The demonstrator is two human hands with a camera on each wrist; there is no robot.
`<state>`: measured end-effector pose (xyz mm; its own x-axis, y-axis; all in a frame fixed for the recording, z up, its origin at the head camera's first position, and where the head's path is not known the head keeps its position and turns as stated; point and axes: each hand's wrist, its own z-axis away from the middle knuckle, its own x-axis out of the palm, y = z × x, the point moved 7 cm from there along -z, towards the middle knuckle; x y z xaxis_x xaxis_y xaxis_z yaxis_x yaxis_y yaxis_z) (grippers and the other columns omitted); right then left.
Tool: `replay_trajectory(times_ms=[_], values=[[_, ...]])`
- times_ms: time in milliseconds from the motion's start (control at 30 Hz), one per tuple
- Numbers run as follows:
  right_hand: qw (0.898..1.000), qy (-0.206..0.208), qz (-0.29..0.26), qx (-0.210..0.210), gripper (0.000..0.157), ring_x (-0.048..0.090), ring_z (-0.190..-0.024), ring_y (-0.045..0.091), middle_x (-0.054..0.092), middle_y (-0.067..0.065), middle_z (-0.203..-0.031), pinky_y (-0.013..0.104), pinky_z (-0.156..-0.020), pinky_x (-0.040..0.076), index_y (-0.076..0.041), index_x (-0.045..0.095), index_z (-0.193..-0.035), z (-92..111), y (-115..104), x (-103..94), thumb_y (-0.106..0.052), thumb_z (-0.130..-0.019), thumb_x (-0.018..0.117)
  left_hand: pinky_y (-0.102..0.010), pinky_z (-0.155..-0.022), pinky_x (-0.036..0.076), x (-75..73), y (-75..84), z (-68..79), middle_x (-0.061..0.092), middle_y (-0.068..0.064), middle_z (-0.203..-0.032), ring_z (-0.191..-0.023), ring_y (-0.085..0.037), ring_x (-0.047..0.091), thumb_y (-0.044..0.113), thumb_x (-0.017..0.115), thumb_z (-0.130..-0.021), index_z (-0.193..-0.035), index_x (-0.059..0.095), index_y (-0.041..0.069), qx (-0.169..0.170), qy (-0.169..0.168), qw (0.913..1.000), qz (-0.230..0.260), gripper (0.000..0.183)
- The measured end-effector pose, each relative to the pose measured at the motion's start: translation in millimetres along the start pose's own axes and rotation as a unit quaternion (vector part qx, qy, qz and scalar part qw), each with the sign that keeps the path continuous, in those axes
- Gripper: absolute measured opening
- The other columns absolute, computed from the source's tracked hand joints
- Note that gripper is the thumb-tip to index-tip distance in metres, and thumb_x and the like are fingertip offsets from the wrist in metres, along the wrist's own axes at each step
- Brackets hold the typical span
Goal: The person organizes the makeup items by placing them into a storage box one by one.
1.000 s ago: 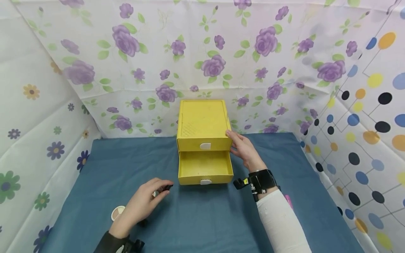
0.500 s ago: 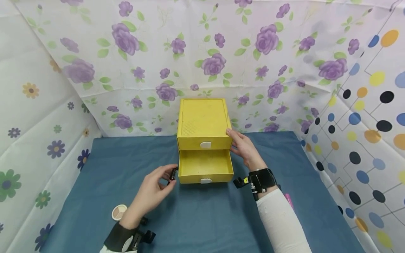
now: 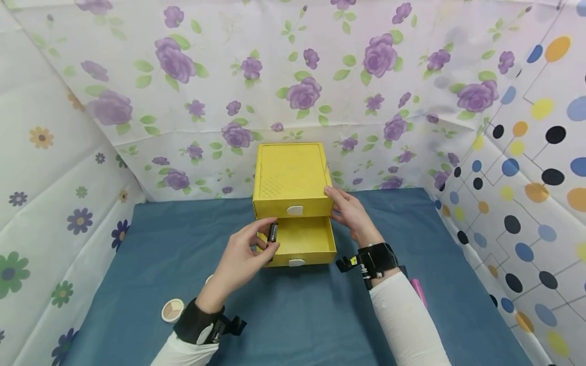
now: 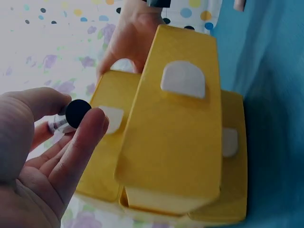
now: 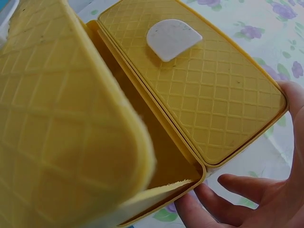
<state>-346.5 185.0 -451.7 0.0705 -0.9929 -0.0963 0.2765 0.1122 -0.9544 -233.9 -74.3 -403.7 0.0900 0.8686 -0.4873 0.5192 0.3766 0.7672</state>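
My left hand [image 3: 244,254] pinches a small tube [image 3: 273,232] over the left side of a pulled-out yellow drawer [image 3: 311,236]. The left wrist view shows the tube's round black end [image 4: 77,114] and shiny clear body between thumb and fingers. The drawer is the middle one of a yellow drawer cabinet [image 3: 293,170]; those above and below it are closed, each with a white tab. My right hand [image 3: 354,216] rests on the cabinet's right front corner, its thumb at the top edge and other fingers [image 5: 213,204] extended against the side.
A round compact [image 3: 172,310] with pale sections lies on the blue cloth [image 3: 311,315] at left. A pink object [image 3: 418,293] is partly hidden by the right sleeve. Flowered sheeting [image 3: 302,94] stands behind the cabinet, dotted sheeting [image 3: 522,223] at right.
My left hand has moved right and up with the tube, from in front and left of the cabinet to over the drawer. The right hand has stayed on the cabinet.
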Motion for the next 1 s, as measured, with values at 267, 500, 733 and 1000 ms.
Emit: replay_trajectory(times_ms=[267, 500, 733, 1000], values=[[1.000, 0.003, 0.003, 0.002, 0.103, 0.046, -0.130, 0.021, 0.037, 0.005, -0.155, 0.041, -0.107, 0.043, -0.024, 0.036, -0.154, -0.9, 0.2, 1.3, -0.081, -0.073, 0.064, -0.027, -0.055, 0.057, 15.5, 5.8, -21.7, 0.062, 0.002, -0.100, -0.069, -0.006, 0.063, 0.013, 0.073, -0.091, -0.135, 0.060, 0.020, 0.013, 0.013, 0.9997, -0.019, 0.047], [1.000, 0.004, 0.001, -0.002, 0.103, 0.046, -0.131, 0.020, 0.036, 0.004, -0.156, 0.041, -0.107, 0.043, -0.024, 0.037, -0.154, -1.6, 1.5, 1.7, -0.081, -0.073, 0.064, -0.027, -0.057, 0.058, 32.1, 1.2, -34.5, 0.066, 0.003, -0.103, -0.071, -0.007, 0.063, 0.012, 0.072, -0.091, -0.136, 0.061, 0.019, 0.008, -0.003, 0.9997, -0.023, 0.046], [1.000, 0.005, -0.001, -0.005, 0.102, 0.047, -0.129, 0.020, 0.039, 0.005, -0.154, 0.041, -0.106, 0.044, -0.024, 0.038, -0.153, -1.3, 4.5, 1.2, -0.081, -0.072, 0.063, -0.026, -0.067, 0.057, 53.0, -5.6, -41.9, 0.068, 0.006, -0.117, -0.081, -0.005, 0.063, 0.015, 0.073, -0.091, -0.134, 0.063, 0.029, -0.001, -0.055, 0.9951, -0.082, 0.046], [1.000, 0.002, 0.000, -0.010, 0.101, 0.048, -0.129, 0.019, 0.040, 0.002, -0.153, 0.041, -0.106, 0.044, -0.024, 0.040, -0.153, -1.5, 1.6, 1.7, -0.081, -0.072, 0.063, -0.025, -0.046, 0.042, 73.7, -12.9, -53.2, 0.066, 0.005, -0.080, -0.052, -0.009, 0.051, 0.017, 0.071, -0.093, -0.137, 0.062, 0.024, -0.010, -0.167, 0.9734, -0.157, 0.045]])
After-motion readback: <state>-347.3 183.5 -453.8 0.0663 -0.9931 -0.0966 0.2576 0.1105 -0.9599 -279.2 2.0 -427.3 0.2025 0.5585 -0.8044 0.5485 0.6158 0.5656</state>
